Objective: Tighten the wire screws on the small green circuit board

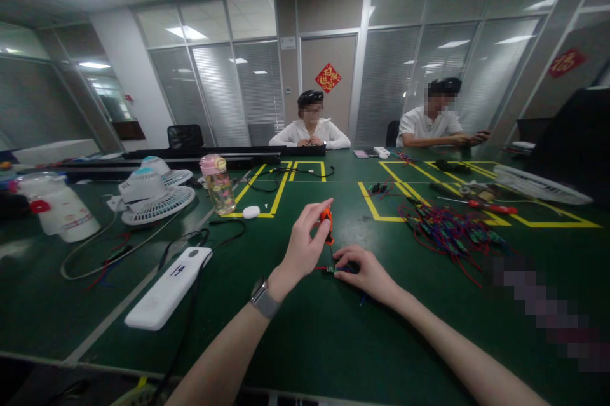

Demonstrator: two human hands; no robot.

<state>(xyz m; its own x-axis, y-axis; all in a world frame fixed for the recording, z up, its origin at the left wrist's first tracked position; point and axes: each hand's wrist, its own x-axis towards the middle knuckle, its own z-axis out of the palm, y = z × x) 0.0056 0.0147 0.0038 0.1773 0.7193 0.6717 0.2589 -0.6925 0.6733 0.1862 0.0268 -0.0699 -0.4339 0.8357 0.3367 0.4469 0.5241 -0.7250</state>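
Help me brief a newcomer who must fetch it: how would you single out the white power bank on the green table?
Start at the green table and look to the side of the person's left hand. Nearer the camera than the two white fans lies the power bank, flat, with a black cable running to it. It alone is a long white slab with dark markings on top.

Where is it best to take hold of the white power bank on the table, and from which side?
Probably across the middle of the power bank, fingers on its two long edges, coming from above. It lies flat, and its cable leaves the far end, so the middle is free.
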